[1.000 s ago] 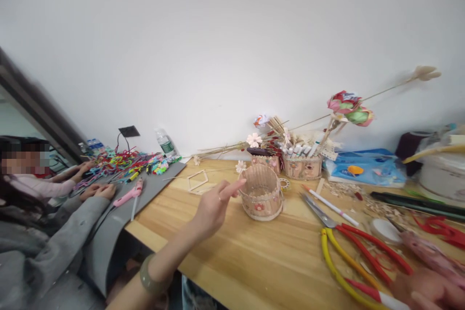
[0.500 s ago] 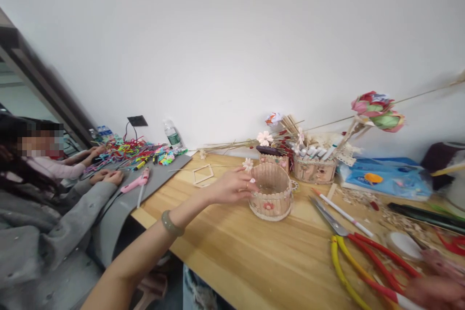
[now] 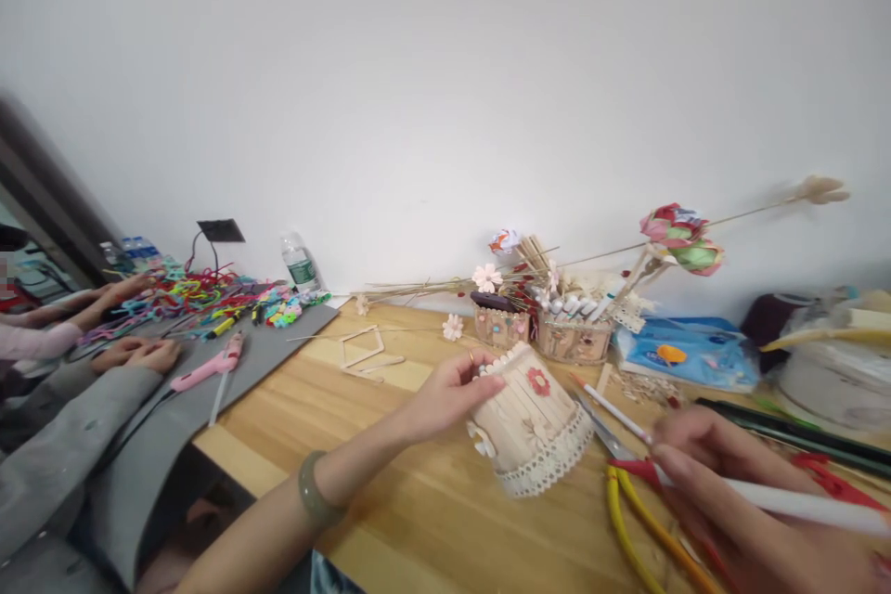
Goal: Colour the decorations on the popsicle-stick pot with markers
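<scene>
My left hand (image 3: 463, 399) grips the rim of a small wooden-stick basket (image 3: 525, 418), lifted and tilted. The basket has a red flower, a white bow shape and a cream lace band along its lower edge. In my right hand (image 3: 744, 501) is a white marker (image 3: 772, 494) with a red end, pointing left toward the basket. Below that hand are large scissors (image 3: 616, 492) with yellow and red handles, partly hidden. A slim white pen (image 3: 613, 406) lies beside the scissor blades.
Decorated stick holders (image 3: 574, 339) with pens and flowers stand by the wall. A blue packet (image 3: 686, 353) lies to their right. A stick frame (image 3: 362, 346) rests at left. Co-workers' hands (image 3: 143, 355) are near a pink glue gun (image 3: 209, 367) and colourful pipe cleaners (image 3: 181, 292).
My left hand has lifted the basket off the table and tipped it, turning its lace edge toward the lower right. My right hand has come in from the lower right with the marker.
</scene>
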`<state>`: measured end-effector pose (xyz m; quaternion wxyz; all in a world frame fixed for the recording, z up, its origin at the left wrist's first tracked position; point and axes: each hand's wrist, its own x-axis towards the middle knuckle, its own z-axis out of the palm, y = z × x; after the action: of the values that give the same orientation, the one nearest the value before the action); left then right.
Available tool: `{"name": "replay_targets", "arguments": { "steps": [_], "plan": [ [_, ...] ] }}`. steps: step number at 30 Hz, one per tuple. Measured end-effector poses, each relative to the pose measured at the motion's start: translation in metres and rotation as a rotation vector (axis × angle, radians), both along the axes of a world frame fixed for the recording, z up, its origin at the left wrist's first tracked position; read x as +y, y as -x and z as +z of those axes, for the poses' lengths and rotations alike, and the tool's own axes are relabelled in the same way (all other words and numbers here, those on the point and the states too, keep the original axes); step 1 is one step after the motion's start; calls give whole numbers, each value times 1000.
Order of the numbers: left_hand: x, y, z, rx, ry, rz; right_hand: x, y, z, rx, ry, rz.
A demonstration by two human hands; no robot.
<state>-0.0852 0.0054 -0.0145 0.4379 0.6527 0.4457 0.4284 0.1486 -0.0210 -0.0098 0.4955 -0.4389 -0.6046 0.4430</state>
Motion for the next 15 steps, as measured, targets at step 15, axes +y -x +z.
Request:
{"name": "replay_targets", "arguments": {
  "steps": [15],
  "plan": [
    [-3, 1, -11, 95, -36, -119, 22, 29, -7, 174, 78, -3]
  ]
}}
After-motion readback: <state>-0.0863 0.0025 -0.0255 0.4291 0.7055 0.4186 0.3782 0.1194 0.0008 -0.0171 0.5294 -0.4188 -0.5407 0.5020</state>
